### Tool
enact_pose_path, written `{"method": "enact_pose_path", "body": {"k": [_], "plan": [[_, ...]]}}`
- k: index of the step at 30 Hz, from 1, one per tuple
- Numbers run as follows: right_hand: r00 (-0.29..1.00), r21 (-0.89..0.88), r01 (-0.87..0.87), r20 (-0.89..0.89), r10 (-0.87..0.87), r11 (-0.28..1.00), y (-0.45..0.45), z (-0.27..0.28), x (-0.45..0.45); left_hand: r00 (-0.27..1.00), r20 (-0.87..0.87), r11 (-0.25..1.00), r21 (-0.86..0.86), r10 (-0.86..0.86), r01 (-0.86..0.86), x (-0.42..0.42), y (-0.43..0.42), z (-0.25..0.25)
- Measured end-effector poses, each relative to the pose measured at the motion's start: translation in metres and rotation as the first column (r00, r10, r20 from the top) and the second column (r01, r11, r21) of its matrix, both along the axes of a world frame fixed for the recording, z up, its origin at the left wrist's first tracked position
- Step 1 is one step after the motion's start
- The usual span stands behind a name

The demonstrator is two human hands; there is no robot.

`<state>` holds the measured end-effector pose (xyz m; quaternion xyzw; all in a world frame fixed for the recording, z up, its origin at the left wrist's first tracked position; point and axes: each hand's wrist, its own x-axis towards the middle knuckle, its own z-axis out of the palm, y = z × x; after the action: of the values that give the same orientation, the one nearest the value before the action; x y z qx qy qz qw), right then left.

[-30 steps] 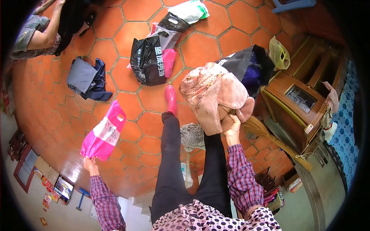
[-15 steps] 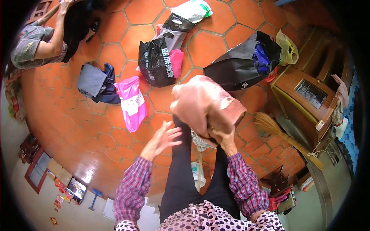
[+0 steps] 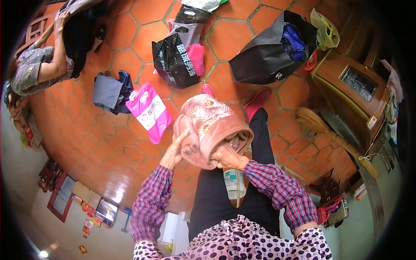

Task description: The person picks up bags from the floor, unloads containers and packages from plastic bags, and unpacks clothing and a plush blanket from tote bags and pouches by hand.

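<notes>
A rolled pink garment (image 3: 208,117) with a patterned side hangs in front of my legs. My left hand (image 3: 174,149) holds its left side, with the fingers partly hidden by the cloth. At its open end, my right hand (image 3: 229,157) grips the edge, fingers curled inside. Beyond the garment, to the left, a bright pink plastic bag (image 3: 149,112) lies on the tiles beside folded dark blue clothes (image 3: 112,92). A black printed bag (image 3: 175,61) lies further forward. The large black bag (image 3: 271,54) at the right has blue cloth in its mouth.
Another person (image 3: 47,65) is at the upper left. A wooden cabinet (image 3: 346,91) stands at the right, with a straw broom (image 3: 320,130) near it. A yellow-green bag (image 3: 324,29) lies by the cabinet. Between my legs is a whitish bucket (image 3: 235,184).
The pink plastic bag went from my left hand to the floor. My left hand moved right and took hold of the garment, which shifted left and turned, its open end now towards me.
</notes>
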<state>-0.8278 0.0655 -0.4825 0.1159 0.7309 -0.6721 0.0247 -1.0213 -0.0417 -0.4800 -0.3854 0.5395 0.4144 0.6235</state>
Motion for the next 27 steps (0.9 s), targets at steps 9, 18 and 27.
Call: {"method": "enact_pose_path", "body": {"k": [9, 18, 27], "plan": [[0.985, 0.113, -0.174, 0.012, 0.174, 0.978, -0.021, 0.022, 0.000, 0.882, 0.448, 0.946, -0.194, -0.149, 0.259, 0.004, -0.080, -0.011], [0.884, 0.139, 0.121, 0.435, -0.170, 0.983, 0.100, -0.016, 0.007, 0.816, -0.283, 0.863, -0.204, -0.504, 0.462, 0.030, -0.036, 0.055], [0.720, 0.161, 0.091, 0.671, -0.177, 0.983, 0.068, -0.055, 0.050, 0.754, -0.535, 0.924, -0.207, -0.381, 0.320, 0.076, -0.079, 0.102]]}}
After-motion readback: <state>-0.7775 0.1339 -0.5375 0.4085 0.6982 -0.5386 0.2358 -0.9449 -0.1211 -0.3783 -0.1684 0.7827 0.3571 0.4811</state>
